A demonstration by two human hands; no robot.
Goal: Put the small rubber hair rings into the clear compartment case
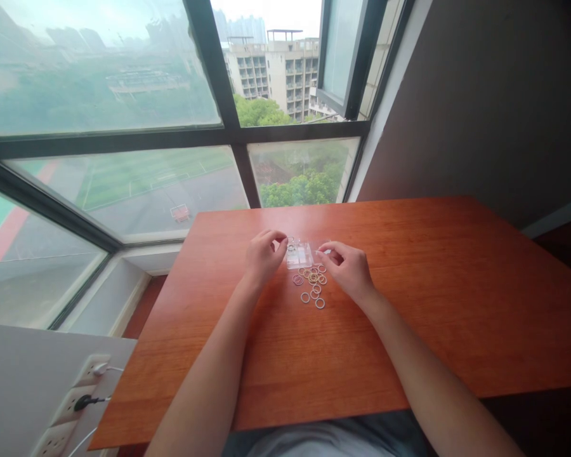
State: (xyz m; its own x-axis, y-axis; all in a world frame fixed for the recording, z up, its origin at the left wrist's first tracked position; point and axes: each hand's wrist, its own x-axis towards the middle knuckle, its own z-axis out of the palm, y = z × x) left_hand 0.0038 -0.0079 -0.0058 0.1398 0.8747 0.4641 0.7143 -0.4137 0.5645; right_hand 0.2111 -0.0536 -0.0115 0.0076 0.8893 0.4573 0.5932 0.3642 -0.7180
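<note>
the left hand (pixel 265 255) bends its fingers nearly together by the clear box (pixel 301 256), but whether they hold anything i cannot tell; the right hand (pixel 346 263) seems to pinch a small pale piece (pixel 318 252) beside it. as the rings (pixel 313 278) lie loose on the table (pixel 438 285) in front, a light, steady grip is best.

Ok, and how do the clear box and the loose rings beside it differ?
The clear box is see-through, while the loose rings show whitish, yellowish and pink tones. The box has straight edges and corners; the rings are round with open centres. The box is larger than any one ring, and some of the rings overlap. Both rest on the brown table.
</note>
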